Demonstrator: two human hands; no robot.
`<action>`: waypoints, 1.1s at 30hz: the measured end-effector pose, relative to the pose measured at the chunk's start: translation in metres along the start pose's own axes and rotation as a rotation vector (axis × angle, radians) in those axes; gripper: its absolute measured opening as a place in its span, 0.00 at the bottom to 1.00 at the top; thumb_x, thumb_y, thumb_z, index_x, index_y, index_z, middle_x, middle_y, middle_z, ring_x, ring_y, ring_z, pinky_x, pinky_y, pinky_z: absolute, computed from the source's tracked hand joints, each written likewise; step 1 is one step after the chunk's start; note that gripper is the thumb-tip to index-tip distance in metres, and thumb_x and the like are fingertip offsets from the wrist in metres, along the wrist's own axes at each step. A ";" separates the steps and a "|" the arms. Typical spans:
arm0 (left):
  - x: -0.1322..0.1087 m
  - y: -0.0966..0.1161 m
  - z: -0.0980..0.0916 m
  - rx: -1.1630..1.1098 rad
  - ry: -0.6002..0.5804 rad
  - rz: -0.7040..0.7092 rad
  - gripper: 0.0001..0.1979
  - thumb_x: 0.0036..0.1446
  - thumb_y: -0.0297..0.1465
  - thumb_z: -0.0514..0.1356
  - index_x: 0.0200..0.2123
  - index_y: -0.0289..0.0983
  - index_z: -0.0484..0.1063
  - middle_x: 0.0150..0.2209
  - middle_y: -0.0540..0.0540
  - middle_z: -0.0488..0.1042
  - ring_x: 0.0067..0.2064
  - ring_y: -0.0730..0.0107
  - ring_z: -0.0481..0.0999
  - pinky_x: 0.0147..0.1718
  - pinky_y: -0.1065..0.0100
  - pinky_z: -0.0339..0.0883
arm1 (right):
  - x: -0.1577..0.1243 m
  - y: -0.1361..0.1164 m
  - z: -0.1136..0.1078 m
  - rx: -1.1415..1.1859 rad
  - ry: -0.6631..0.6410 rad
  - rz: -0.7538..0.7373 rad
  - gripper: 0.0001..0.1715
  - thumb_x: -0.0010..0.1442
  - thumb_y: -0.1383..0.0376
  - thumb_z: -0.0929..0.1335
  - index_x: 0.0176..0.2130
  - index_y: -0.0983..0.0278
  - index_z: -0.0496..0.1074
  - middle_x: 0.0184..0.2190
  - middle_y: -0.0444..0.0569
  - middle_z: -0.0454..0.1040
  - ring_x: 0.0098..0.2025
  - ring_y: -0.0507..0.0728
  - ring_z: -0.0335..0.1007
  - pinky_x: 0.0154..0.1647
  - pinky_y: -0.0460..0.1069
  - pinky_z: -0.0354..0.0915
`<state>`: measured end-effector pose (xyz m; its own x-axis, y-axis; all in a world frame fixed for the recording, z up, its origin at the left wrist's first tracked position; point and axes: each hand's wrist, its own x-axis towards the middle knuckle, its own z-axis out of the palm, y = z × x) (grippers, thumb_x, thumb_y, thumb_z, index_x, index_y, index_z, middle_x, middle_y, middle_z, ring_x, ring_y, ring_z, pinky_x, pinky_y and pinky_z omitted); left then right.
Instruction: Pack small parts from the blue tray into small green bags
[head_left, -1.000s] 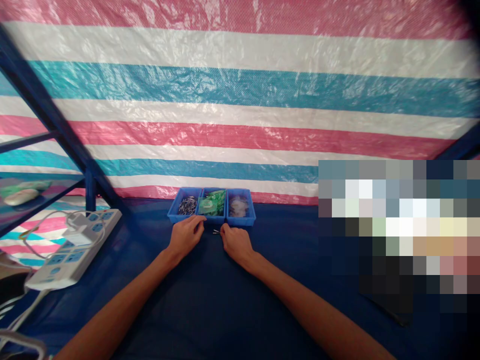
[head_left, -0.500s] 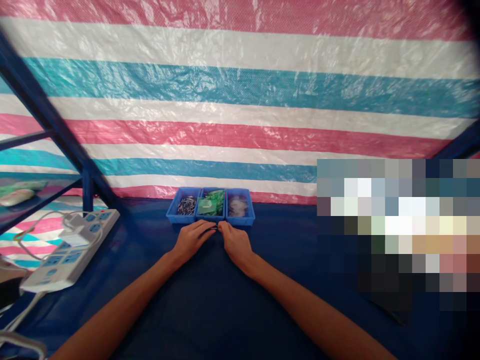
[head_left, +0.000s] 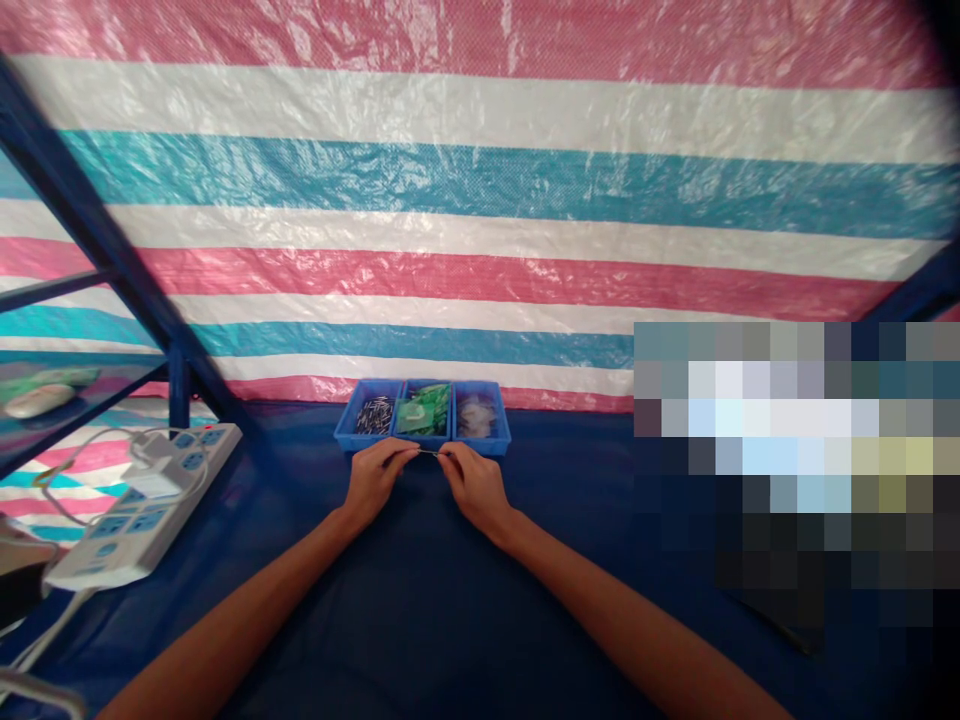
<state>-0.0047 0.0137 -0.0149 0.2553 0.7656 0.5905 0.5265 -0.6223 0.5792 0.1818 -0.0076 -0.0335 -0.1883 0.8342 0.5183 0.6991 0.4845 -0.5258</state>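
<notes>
Between my two hands runs a thin, shiny metal rod (head_left: 428, 453), small and too far off to make out its exact kind. My left hand (head_left: 373, 478) pinches one end with thumb and fingertips. The other end sits in a pinch of my right hand (head_left: 475, 484). Just beyond my hands stand three joined blue bins. The left bin (head_left: 345, 438) holds many slim dark and silvery pieces (head_left: 374, 414). Green plastic packets (head_left: 424, 410) fill the middle one. Whitish see-through pieces (head_left: 476, 415) lie in the right bin (head_left: 491, 442).
A dark blue table (head_left: 427, 620) spreads beneath my arms. To the left lies a white power strip (head_left: 150, 525) with plugs and cables. Blue metal frame bars (head_left: 178, 385) and a striped tarp (head_left: 480, 270) stand behind. The right side is pixelated.
My left hand has drawn slightly left, its fingers now closer together, and more of the thin rod shows between my hands. The view has tilted up slightly.
</notes>
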 end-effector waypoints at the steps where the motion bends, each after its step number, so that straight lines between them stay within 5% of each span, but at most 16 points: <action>1: 0.000 0.000 0.000 -0.007 0.003 -0.009 0.11 0.59 0.36 0.57 0.36 0.37 0.75 0.31 0.48 0.77 0.23 0.75 0.71 0.27 0.72 0.67 | 0.001 0.000 0.000 0.033 0.015 -0.012 0.16 0.66 0.62 0.57 0.43 0.65 0.69 0.37 0.50 0.75 0.39 0.52 0.72 0.40 0.43 0.61; 9: 0.001 0.003 0.001 -0.007 -0.055 -0.026 0.11 0.60 0.36 0.56 0.34 0.36 0.75 0.27 0.49 0.75 0.24 0.75 0.71 0.28 0.73 0.66 | 0.002 -0.003 0.001 0.179 0.079 0.041 0.15 0.65 0.60 0.58 0.36 0.65 0.69 0.26 0.45 0.71 0.29 0.52 0.67 0.33 0.44 0.60; 18: -0.001 0.001 0.004 -0.024 -0.063 -0.023 0.11 0.59 0.36 0.56 0.39 0.37 0.74 0.36 0.47 0.77 0.26 0.74 0.73 0.30 0.72 0.68 | 0.003 -0.003 -0.001 0.219 0.120 0.072 0.14 0.64 0.62 0.59 0.35 0.65 0.69 0.28 0.45 0.72 0.30 0.52 0.68 0.34 0.44 0.59; 33: 0.000 0.007 0.000 0.019 -0.049 -0.025 0.12 0.61 0.35 0.54 0.32 0.36 0.73 0.27 0.50 0.74 0.24 0.76 0.70 0.29 0.73 0.65 | 0.002 -0.003 0.000 0.258 0.090 0.046 0.13 0.64 0.61 0.60 0.39 0.65 0.69 0.28 0.46 0.72 0.30 0.52 0.68 0.34 0.45 0.61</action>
<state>-0.0011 0.0092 -0.0112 0.2808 0.7883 0.5475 0.5486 -0.5999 0.5824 0.1795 -0.0070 -0.0309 -0.0904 0.8360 0.5413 0.5044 0.5071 -0.6989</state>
